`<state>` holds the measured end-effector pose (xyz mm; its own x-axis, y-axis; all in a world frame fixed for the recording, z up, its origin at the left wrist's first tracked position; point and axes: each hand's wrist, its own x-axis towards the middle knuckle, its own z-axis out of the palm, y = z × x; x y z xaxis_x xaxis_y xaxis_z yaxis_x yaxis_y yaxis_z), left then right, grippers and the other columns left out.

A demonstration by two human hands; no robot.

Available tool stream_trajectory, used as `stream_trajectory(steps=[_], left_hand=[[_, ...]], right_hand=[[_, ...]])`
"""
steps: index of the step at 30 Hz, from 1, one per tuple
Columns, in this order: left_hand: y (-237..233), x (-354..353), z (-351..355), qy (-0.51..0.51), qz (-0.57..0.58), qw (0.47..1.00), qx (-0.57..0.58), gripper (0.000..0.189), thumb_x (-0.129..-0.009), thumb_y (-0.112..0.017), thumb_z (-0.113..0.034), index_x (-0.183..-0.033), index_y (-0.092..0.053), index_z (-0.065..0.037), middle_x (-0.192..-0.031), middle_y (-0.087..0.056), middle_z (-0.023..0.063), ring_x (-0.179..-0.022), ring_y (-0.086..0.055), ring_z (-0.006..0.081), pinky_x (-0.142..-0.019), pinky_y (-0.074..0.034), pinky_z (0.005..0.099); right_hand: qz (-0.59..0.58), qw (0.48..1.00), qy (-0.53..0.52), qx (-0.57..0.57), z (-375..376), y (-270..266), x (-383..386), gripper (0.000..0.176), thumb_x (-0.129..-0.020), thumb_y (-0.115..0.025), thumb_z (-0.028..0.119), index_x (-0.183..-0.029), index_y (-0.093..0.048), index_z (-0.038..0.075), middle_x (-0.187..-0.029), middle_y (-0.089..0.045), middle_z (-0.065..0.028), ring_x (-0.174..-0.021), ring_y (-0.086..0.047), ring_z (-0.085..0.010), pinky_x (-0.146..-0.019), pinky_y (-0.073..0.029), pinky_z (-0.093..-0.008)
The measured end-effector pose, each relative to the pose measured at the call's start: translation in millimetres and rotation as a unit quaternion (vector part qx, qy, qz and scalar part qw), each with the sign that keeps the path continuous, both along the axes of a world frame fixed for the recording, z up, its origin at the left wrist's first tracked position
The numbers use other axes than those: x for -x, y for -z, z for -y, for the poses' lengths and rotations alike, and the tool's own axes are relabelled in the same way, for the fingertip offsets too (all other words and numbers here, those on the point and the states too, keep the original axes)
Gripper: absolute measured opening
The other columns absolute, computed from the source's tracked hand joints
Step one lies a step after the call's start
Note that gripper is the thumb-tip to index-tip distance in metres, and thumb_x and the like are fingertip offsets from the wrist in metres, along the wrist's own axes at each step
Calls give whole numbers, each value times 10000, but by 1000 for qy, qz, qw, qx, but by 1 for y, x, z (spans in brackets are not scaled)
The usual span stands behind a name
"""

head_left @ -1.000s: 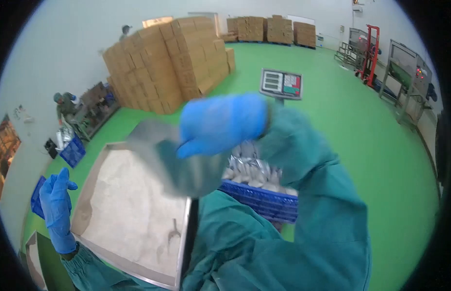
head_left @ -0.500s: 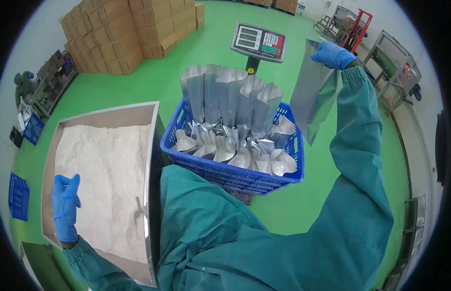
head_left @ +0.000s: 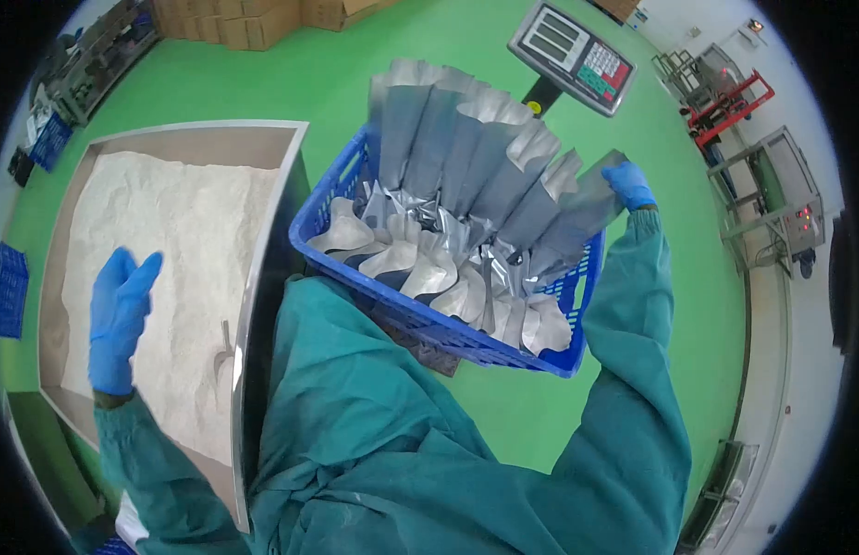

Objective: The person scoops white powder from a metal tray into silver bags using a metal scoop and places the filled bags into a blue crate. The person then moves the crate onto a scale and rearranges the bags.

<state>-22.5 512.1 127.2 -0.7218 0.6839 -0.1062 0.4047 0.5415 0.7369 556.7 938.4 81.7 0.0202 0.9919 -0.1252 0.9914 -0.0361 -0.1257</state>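
Green floor [head_left: 503, 424], foil bags [head_left: 448, 199] in blue basket [head_left: 429, 322], powder-filled tray [head_left: 280, 222].

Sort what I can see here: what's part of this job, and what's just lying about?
Likely in the job:
- silver pouch in the right hand
- silver pouches in the near blue crate
- white powder in the metal bin
- scoop in the powder
- probably the scale display

Apparently just about:
- cardboard boxes
- far-left blue crate
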Motion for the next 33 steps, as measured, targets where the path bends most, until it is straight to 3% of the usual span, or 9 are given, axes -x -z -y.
stream_trajectory(steps=[4, 7, 12, 16, 18, 26, 28, 30, 33], left_hand=[[44, -47, -69, 120, 3, 993, -11, 344, -753, -630, -352, -649, -453, -75, -537, -457, 31, -498, -460, 135, -467, -365, 303], [69, -68, -97, 159, -118, 978, 63, 357, -741, -633, -382, -709, -492, -55, -632, -563, 85, -601, -555, 222, -560, -427, 360], [97, -89, -116, 217, -80, 973, -8, 538, -741, -600, -463, -1065, -521, -41, -968, -601, 143, -898, -580, 295, -774, -452, 366], [168, -105, -159, 300, -176, 933, -87, 692, -775, -543, -466, -1259, -357, -8, -1201, -466, 190, -1057, -500, 314, -892, -397, 369], [190, -112, -174, 296, -228, 926, -47, 704, -782, -529, -465, -1274, -332, -2, -1219, -447, 192, -1066, -492, 317, -898, -395, 373], [173, -139, -193, 235, -145, 961, -24, 572, -785, -563, -341, -1212, -409, 7, -1173, -480, 187, -1037, -500, 317, -890, -396, 368], [182, -131, -191, 192, -380, 895, -136, 507, -780, -581, -287, -1168, -448, 12, -1143, -503, 173, -1050, -482, 321, -912, -374, 359], [193, -131, -197, 38, -335, 933, -122, 534, -806, -529, -373, -1182, -453, -1, -1136, -529, 177, -1067, -477, 346, -906, -369, 383], [188, -117, -203, 117, -159, 978, 63, 563, -832, -419, -480, -1155, -495, -25, -1076, -564, 203, -962, -548, 365, -833, -411, 417]], right_hand=[[80, 992, -64, -79, -16, 32, -5, 375, -753, -480, 317, -787, -630, -25, -818, -615, -225, -752, -597, -367, -691, -471, -402], [-235, 971, 14, -40, 7, 9, -18, 391, -833, -424, 335, -802, -640, 10, -663, -580, -131, -581, -550, -269, -566, -449, -393], [-608, 676, 212, -358, 57, 46, -75, 522, -857, -349, 540, -788, -561, 68, -626, -508, -32, -564, -470, -156, -542, -410, -303], [-786, 570, 209, -116, 70, 158, -55, 583, -857, -326, 548, -1097, -500, 46, -987, -585, -74, -836, -555, -241, -746, -447, -365], [-772, 583, 117, -227, 69, 189, -25, 662, -873, -301, 556, -1236, -426, 17, -1225, -472, -54, -1099, -432, -199, -941, -339, -327], [-829, 503, 229, -82, 60, 260, -41, 620, -863, -350, 553, -1220, -457, 58, -1127, -544, -43, -959, -529, -162, -848, -413, -275], [-826, 516, 220, -48, 57, 260, -46, 640, -855, -329, 579, -1236, -440, 76, -1153, -533, -50, -1000, -518, -182, -865, -413, -299], [-836, 507, 209, -36, 57, 262, -45, 650, -850, -316, 593, -1243, -431, 88, -1166, -528, -55, -1024, -511, -193, -872, -414, -314], [-850, 493, 184, -17, 60, 251, -29, 656, -848, -304, 601, -1262, -411, 104, -1204, -501, -66, -1054, -495, -217, -890, -404, -333]])
